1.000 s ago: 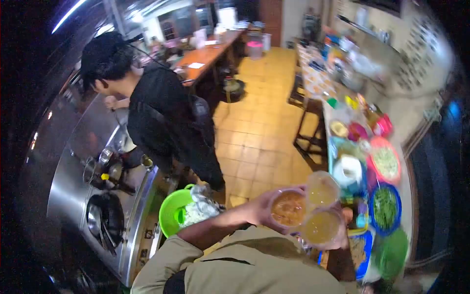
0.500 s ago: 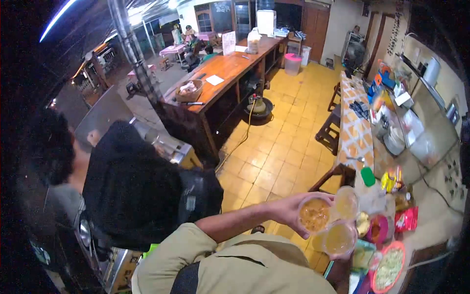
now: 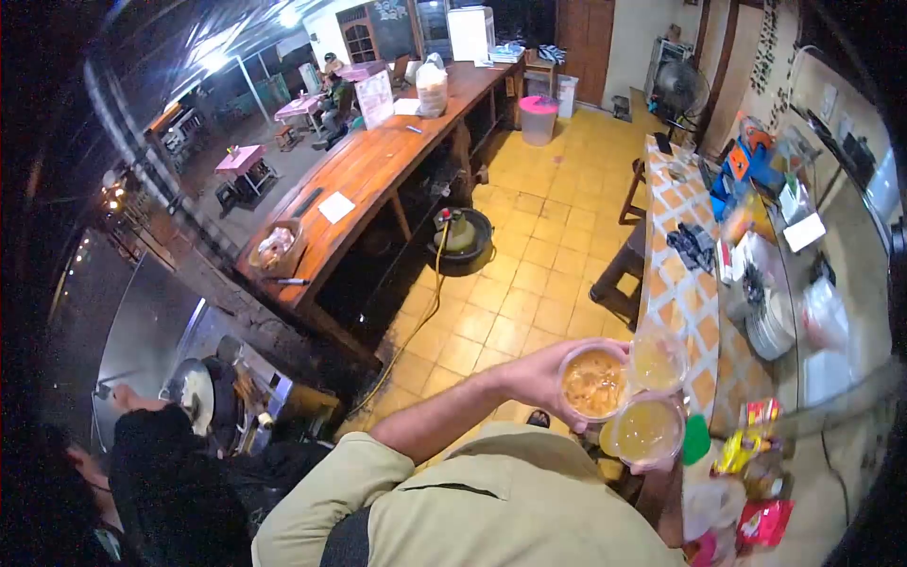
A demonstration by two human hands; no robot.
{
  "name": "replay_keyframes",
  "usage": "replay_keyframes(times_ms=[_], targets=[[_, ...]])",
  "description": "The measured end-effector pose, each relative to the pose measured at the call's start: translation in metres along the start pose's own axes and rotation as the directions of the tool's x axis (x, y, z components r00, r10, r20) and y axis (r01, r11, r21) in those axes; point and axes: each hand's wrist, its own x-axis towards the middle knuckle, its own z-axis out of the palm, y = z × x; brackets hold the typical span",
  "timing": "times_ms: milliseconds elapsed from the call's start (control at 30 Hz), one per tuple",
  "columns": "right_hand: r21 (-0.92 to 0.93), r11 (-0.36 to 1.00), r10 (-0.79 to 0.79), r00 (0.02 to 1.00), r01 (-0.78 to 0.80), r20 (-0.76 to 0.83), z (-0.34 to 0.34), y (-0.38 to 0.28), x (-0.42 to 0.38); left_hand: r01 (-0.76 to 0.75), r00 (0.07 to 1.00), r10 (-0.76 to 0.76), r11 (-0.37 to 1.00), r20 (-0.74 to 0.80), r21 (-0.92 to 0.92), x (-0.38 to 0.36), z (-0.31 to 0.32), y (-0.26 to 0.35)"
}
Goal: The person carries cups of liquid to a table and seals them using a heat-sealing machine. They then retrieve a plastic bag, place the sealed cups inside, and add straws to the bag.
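Observation:
My left hand (image 3: 534, 378) is wrapped round a clear plastic cup (image 3: 593, 383) with orange-brown, chunky contents. Against it, on the right, stand a cup of pale yellow liquid (image 3: 658, 361) and, nearer my body, a cup of deeper yellow liquid (image 3: 649, 435). Part of another yellowish container (image 3: 609, 440) shows between them, low down. My right hand (image 3: 652, 467) grips the deeper yellow cup from beneath and the near side, most of its fingers hidden by the cups. The cluster is held together in front of my chest, above the tiled floor.
At left, a person in dark clothes (image 3: 156, 463) stands by a pan (image 3: 198, 397) on a stove. A long wooden counter (image 3: 359, 194) runs ahead, with a gas cylinder (image 3: 458, 234) below. A tiled table (image 3: 666, 269), stools (image 3: 624, 274) and packets (image 3: 742, 454) line the right.
The view has shifted, bringing more of the floor and the stove pan into sight. Both hands still hold the cups, grouped much as before. The dark-clothed person now appears lower and further left.

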Motion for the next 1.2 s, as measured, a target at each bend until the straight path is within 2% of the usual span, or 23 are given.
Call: replay_keyframes(times_ms=[233, 300, 333, 400, 433, 500, 567, 700, 767, 800, 833, 900, 1033, 1067, 1200], targets=[[-0.033, 0.993, -0.114, 0.990, 0.117, 0.088, -0.040, 0.076, 0.166, -0.010, 1.000, 0.010, 0.999, -0.009, -0.053, 0.113, -0.129, -0.033], [-0.064, 0.982, -0.168, 0.981, 0.175, 0.097, -0.046, 0.097, 0.212, 0.015, 1.000, -0.018, 0.978, 0.012, 0.210, 0.145, -0.172, -0.037], [-0.088, 0.976, -0.189, 0.977, 0.198, 0.096, -0.050, 0.107, 0.230, -0.005, 1.000, -0.003, 0.959, 0.027, 0.282, 0.161, -0.196, -0.048], [-0.101, 0.966, -0.227, 0.969, 0.236, 0.096, -0.058, 0.132, 0.263, 0.094, 0.994, -0.100, 0.989, 0.047, 0.116, 0.192, -0.234, -0.057], [-0.105, 0.966, -0.229, 0.969, 0.238, 0.090, -0.060, 0.147, 0.277, 0.035, 0.994, -0.056, 0.976, 0.092, 0.216, 0.211, -0.257, -0.067], [-0.091, 0.981, -0.169, 0.984, 0.174, 0.063, -0.063, 0.176, 0.303, 0.117, 0.981, -0.129, 0.990, 0.146, 0.083, 0.245, -0.295, -0.078], [-0.125, 0.961, -0.255, 0.966, 0.248, -0.041, -0.061, 0.199, 0.335, 0.161, 0.966, -0.167, 0.986, 0.196, 0.044, 0.280, -0.333, -0.089], [-0.098, 0.980, -0.190, 0.963, 0.174, -0.189, -0.054, 0.235, 0.384, 0.262, 0.911, -0.260, 0.964, 0.320, 0.037, 0.341, -0.399, -0.111], [-0.119, 0.980, -0.179, 0.962, 0.157, -0.204, -0.059, 0.256, 0.409, 0.244, 0.879, -0.256, 0.966, 0.401, 0.083, 0.378, -0.428, -0.126], [-0.042, 0.994, -0.105, 0.967, 0.098, -0.231, -0.057, 0.268, 0.417, 0.254, 0.860, -0.285, 0.959, 0.423, 0.129, 0.396, -0.443, -0.134], [-0.043, 0.995, -0.094, 0.960, 0.086, -0.264, -0.056, 0.281, 0.426, 0.267, 0.841, -0.298, 0.954, 0.451, 0.134, 0.411, -0.455, -0.145], [0.171, 0.982, -0.029, 0.953, 0.084, -0.302, -0.054, 0.326, 0.439, 0.329, 0.830, -0.321, 0.942, 0.455, 0.064, 0.436, -0.477, -0.188], [-0.045, 0.993, -0.118, 0.929, 0.109, -0.352, -0.094, 0.389, 0.481, 0.362, 0.774, -0.332, 0.931, 0.539, 0.053, 0.518, -0.514, -0.239], [-0.087, 0.990, -0.131, 0.924, 0.106, -0.359, -0.109, 0.403, 0.492, 0.412, 0.738, -0.355, 0.911, 0.574, 0.034, 0.539, -0.521, -0.254], [-0.072, 0.996, -0.081, 0.909, 0.056, -0.409, -0.151, 0.459, 0.522, 0.541, 0.628, -0.433, 0.840, 0.647, 0.038, 0.623, -0.545, -0.308]])
